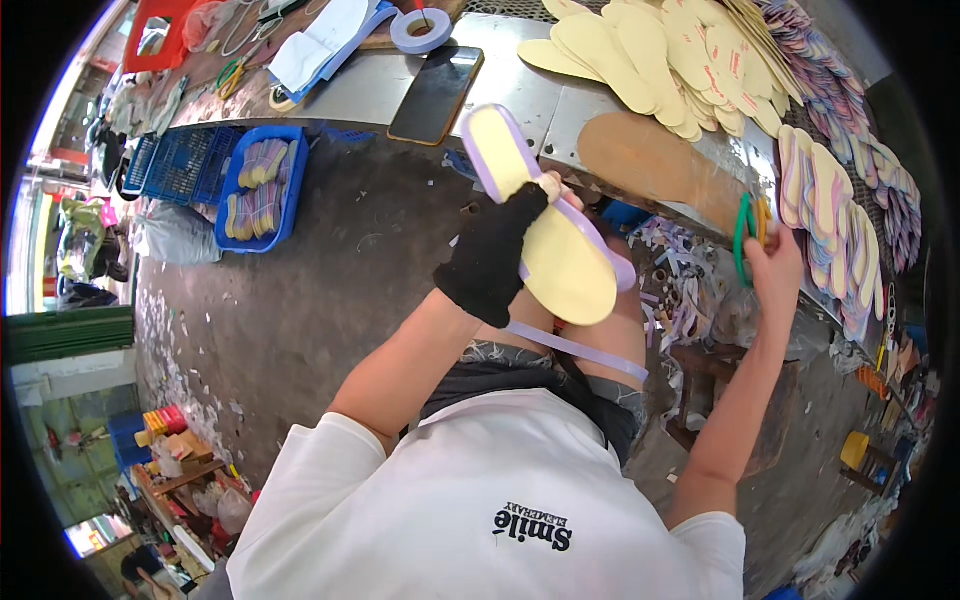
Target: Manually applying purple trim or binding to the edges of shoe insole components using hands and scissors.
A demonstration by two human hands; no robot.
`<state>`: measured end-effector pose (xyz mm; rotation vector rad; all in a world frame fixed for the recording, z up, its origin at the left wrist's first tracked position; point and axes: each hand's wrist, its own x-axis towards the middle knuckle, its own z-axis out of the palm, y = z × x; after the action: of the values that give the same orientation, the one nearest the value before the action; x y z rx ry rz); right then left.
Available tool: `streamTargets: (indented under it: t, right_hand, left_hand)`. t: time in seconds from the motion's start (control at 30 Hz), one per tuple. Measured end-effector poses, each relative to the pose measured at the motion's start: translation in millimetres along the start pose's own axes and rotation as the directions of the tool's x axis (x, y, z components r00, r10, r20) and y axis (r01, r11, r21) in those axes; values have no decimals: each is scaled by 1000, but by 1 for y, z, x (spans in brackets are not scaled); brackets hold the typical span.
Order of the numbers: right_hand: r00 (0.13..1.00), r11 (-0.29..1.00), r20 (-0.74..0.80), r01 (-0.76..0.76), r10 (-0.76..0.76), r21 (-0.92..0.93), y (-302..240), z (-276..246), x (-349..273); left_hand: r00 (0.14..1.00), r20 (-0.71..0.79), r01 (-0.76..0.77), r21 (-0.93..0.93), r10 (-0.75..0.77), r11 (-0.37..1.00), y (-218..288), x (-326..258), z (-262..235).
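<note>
A: What's in the hands?
B: The black-gloved left hand (508, 235) grasps a cream insole (570, 265) with lilac edging (478, 158); a lilac strip (580, 351) droops just below it. Out to its right, the right hand (774, 265) seems closed around green-handled scissors (743, 240), fingers partly hidden.
A: Any hazard?
B: The strip could snag and, if tugged, peel the edging.
A: Farther out?
B: Just beyond the right hand, piled insoles (825, 200) could slide if knuckles brushed them. Beyond the left, a phone (437, 95) at the bench (505, 70) edge could fall if knocked.
</note>
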<state>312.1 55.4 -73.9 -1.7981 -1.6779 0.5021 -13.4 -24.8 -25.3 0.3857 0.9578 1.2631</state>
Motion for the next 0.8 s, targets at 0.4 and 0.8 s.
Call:
streamTargets:
  t: [0.4,0.8]
  right_hand:
    - [838,444,446,-286,-314,849,-89,41,-62]
    - [933,722,290,-48,-215,691,-99,40,-110]
  left_hand:
    - [855,397,305,133,-333,943,10,22,-16]
    - [897,426,322,-447,-118,835,-4,14,-18]
